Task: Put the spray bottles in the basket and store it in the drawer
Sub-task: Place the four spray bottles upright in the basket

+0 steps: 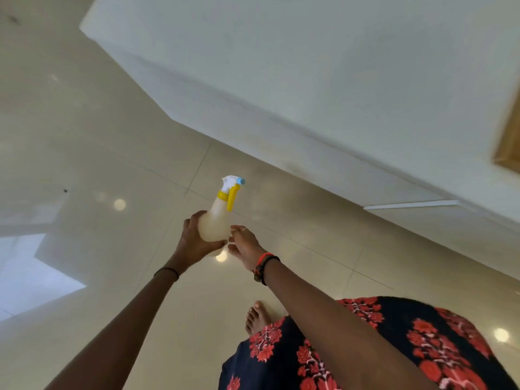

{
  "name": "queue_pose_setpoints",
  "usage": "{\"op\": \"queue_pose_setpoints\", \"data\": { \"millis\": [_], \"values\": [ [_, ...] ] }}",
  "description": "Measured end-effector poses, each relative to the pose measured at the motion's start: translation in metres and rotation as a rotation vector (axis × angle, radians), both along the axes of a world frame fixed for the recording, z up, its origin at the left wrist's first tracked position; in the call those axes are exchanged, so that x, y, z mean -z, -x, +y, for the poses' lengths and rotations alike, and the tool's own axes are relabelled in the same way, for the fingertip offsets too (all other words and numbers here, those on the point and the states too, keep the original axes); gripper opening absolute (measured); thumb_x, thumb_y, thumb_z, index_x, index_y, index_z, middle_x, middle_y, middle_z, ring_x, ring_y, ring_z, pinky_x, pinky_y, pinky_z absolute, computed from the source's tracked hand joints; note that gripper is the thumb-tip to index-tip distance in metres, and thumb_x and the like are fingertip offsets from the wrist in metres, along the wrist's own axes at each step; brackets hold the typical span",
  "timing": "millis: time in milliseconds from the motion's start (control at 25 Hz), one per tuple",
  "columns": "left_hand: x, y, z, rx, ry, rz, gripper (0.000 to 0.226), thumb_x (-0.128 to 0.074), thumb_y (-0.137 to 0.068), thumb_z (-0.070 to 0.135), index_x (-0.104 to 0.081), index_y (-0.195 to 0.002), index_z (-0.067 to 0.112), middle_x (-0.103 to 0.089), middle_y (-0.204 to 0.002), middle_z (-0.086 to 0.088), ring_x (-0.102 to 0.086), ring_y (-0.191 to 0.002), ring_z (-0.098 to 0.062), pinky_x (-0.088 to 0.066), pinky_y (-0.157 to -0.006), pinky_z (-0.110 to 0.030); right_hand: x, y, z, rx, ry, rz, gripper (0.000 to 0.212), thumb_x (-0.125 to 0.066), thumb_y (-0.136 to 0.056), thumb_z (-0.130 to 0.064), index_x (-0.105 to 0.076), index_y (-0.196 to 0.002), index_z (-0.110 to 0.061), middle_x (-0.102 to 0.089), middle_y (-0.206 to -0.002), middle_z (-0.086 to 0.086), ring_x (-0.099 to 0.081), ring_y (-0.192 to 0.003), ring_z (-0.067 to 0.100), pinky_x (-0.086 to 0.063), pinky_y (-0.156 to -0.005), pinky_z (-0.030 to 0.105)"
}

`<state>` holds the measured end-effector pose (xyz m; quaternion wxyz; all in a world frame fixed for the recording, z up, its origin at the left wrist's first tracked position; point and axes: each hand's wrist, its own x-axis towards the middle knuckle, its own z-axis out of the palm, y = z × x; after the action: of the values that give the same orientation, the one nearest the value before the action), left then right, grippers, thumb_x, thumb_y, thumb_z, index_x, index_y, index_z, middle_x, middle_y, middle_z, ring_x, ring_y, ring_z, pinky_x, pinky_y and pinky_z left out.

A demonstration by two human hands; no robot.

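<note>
Spray bottle (215, 220) in left hand (194, 240)

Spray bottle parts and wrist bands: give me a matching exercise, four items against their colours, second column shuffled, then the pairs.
Column one:
1. Trigger of the spray bottle
2. Nozzle tip
3. Band on the left wrist
4. Upper band on the right wrist

Column two:
A. Orange-red
B. Yellow
C. Black
D. Light blue

Pairs: 1-B, 2-D, 3-C, 4-A.

The left hand grips the bottle's body; the right hand is at its base.
</note>
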<state>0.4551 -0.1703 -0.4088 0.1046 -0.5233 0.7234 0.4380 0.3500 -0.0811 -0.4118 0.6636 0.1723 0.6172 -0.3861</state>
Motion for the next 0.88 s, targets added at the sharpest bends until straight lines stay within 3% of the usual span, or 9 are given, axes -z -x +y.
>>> {"op": "queue_pose_setpoints", "data": {
  "millis": [200,440,560,760,880],
  "values": [
    [-0.124,0.032,0.028,0.012,-0.025,0.148,0.094,-0.087,-0.057,0.008,-0.037,-0.135,0.01,-0.038,-0.131,-0.012,-0.046,-0.115,-0.024,-0.047,-0.089,-0.034,-0.116,0.027,0.029,0.153,0.09,-0.051,0.04,-0.041,-0.098,-0.038,-0.05,-0.13,-0.016,-0.056,-0.116,0.006,-0.055,-0.102,0.022,-0.045,-0.104,0.036],
    [-0.255,0.059,0.058,0.11,-0.032,0.263,0.095,-0.087,-0.058,0.007,-0.035,-0.137,0.008,-0.037,-0.136,-0.01,-0.044,-0.116,-0.019,-0.045,-0.09,-0.029,-0.248,0.062,0.066,0.205,0.177,0.007,0.027,-0.047,-0.096,-0.035,-0.057,-0.114,-0.018,-0.06,-0.112,0.003,-0.058,-0.1,0.02,-0.05,-0.096,0.033],
    [-0.303,0.075,0.072,0.188,-0.004,0.299,0.096,-0.089,-0.058,0.017,-0.037,-0.138,0.012,-0.037,-0.137,-0.007,-0.045,-0.119,-0.019,-0.045,-0.094,-0.031,-0.302,0.077,0.088,0.25,0.208,0.084,0.033,-0.049,-0.095,-0.035,-0.057,-0.12,-0.016,-0.062,-0.115,0.004,-0.059,-0.103,0.02,-0.051,-0.087,0.029],
    [-0.358,0.109,0.094,0.345,0.183,0.264,0.1,-0.087,-0.053,0.043,-0.04,-0.139,0.025,-0.043,-0.13,-0.007,-0.048,-0.115,-0.026,-0.044,-0.095,-0.037,-0.365,0.103,0.115,0.357,0.243,0.189,0.039,-0.049,-0.095,-0.035,-0.055,-0.128,-0.014,-0.061,-0.13,0.008,-0.06,-0.105,0.021,-0.05,-0.088,0.032],
    [-0.38,0.132,0.105,0.427,0.27,0.267,0.1,-0.084,-0.053,0.051,-0.04,-0.14,0.03,-0.042,-0.129,-0.007,-0.05,-0.111,-0.027,-0.043,-0.094,-0.038,-0.392,0.118,0.131,0.39,0.233,0.26,0.04,-0.049,-0.094,-0.039,-0.055,-0.128,-0.017,-0.06,-0.132,0.006,-0.058,-0.118,0.025,-0.049,-0.092,0.034]
  ]
}}
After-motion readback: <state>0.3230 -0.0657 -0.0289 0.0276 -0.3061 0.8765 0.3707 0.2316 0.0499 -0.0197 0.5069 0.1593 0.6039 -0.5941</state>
